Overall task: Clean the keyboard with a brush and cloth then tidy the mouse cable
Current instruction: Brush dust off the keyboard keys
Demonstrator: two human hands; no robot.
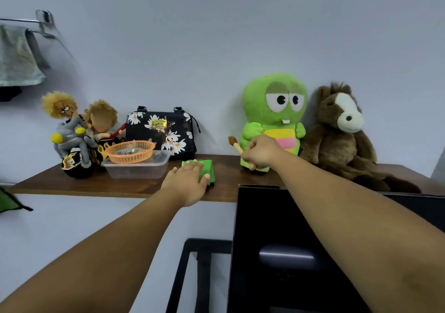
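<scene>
Both arms stretch forward and up to a wooden shelf [96,182] on the wall, forearms bare, the hands apart from each other. The left hand [186,183] lies palm-down with fingers straight and spread, flat on a folded green cloth [208,168] at the shelf's front edge — touching, not curled round it. The right hand [261,152] is a closed fist round the handle of a brush [234,144]; the brown bristle head sticks out up and to the left of the fist, and the handle's end shows below it. The brush is lifted off the shelf, in front of a green plush toy [274,105].

Left of the left hand, just beside the cloth: a clear plastic container [137,168] with an orange basket [130,151] sitting in it. Behind those a black floral handbag [161,129], further left two dolls on a toy motorbike [77,134]. Right of the right hand a brown plush horse [342,129] leans on the wall. Below the right forearm — a dark monitor [289,252]. Far upper left a grey towel [19,57] hangs on a rail. Keyboard and mouse cable are out of view.
</scene>
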